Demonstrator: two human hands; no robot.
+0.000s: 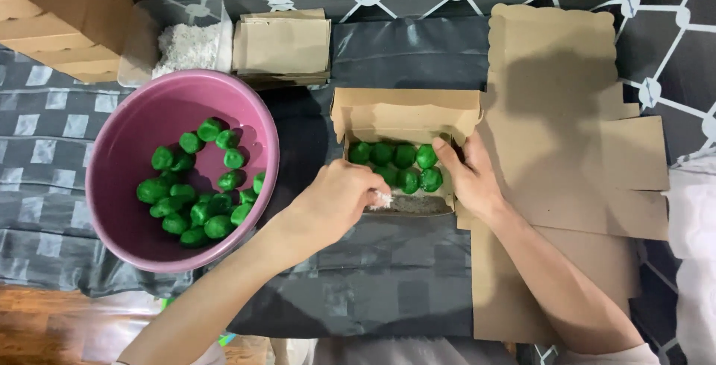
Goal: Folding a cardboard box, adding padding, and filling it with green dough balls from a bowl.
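The small kraft box is lying open in the middle of the dark surface, and green balls are filling its far half in two short rows. The near half of the box is showing only a thin bed of white flakes.

The left hand is hovering at the near left corner of the box, and its fingers are pressing together around a pinch of the white flakes. The right hand is resting on the right wall of the box; its fingers seem to be bent over the rim and lightly spread, but whether they are gripping it firmly I cannot tell.

In my judgement, the flakes are better released low and slowly, so that they are falling inside the box and not on the surface. The right hand should be holding the wall steady, because the light cardboard can slide easily.

To the left, a pink bowl is holding many more green balls, well apart from the box. Behind the bowl, a clear tub with white flakes is standing beside a stack of folded boxes. A flat unfolded cardboard sheet is lying to the right, partly under the right forearm.
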